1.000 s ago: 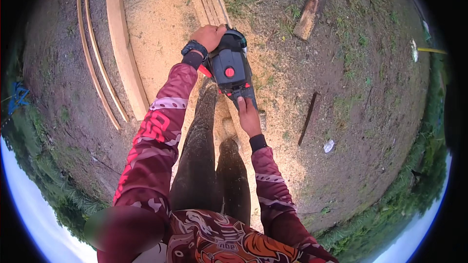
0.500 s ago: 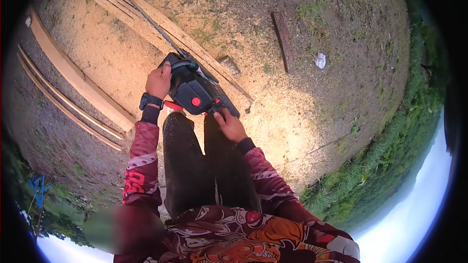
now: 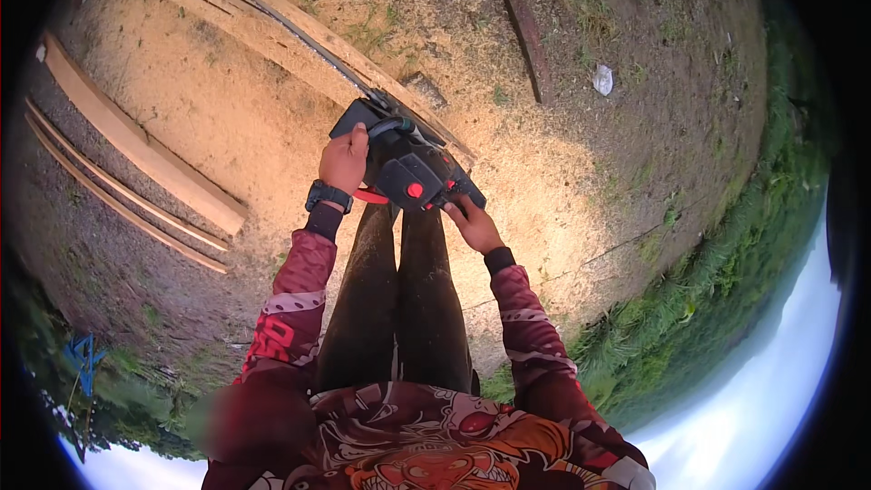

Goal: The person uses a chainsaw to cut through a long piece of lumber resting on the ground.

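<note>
A black chainsaw with red knobs (image 3: 399,168) is held in front of my legs. Its long bar (image 3: 304,41) points to the far left, lying along the sawn planks (image 3: 213,20). My left hand (image 3: 345,161), with a dark watch at its wrist, is closed at the left side of the front handle. My right hand (image 3: 474,225) is closed around the rear handle, whose far side is hidden by the fingers and the body of the saw.
A thick beam (image 3: 136,141) and thin strips (image 3: 118,195) lie on the left. Beyond the saw are a stone block (image 3: 424,89), a dark plank (image 3: 526,45) and a crumpled white scrap (image 3: 603,80). Sawdust (image 3: 218,109) covers the ground. Grass (image 3: 635,336) grows at right.
Both hands have moved to the right together with the chainsaw. Its bar has shifted rightward along the planks too, and my legs appear straighter. The grip looks the same.
</note>
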Available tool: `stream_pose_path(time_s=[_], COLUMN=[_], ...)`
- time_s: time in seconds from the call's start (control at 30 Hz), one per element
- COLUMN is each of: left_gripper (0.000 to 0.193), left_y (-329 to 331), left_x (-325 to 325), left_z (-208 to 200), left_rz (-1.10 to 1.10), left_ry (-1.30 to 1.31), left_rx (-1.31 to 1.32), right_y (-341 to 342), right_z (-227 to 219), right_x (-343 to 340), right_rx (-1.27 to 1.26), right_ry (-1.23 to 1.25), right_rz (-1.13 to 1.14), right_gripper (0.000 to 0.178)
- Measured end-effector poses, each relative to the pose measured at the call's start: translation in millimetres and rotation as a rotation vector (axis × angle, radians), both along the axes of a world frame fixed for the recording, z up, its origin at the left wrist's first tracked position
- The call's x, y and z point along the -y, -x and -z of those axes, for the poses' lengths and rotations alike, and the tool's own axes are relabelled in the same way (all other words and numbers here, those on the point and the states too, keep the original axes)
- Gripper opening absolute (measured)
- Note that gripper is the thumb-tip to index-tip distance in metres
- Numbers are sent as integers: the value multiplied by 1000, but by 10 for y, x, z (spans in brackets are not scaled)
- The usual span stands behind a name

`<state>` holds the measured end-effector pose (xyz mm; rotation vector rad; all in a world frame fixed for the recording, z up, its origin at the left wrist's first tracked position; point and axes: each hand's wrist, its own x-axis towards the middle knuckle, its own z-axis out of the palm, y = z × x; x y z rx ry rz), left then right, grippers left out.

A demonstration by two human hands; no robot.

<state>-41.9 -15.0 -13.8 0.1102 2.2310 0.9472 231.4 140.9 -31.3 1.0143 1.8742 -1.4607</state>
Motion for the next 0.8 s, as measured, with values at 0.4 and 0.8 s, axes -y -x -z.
stream_pose_path(time_s=[0.4,0.8], left_gripper=[59,54], left_y=[86,359], left_x=[-64,-32], left_z=[-314,-372], left_rz=[-15,-75], left_ry=[163,216], left_rx=[-167,-389], right_y=[-76,398], right_z=[73,80], right_x=[-32,87], right_rx=[-69,-299], right_ry=[149,117], right_rz=[-44,-28], right_gripper=[53,43])
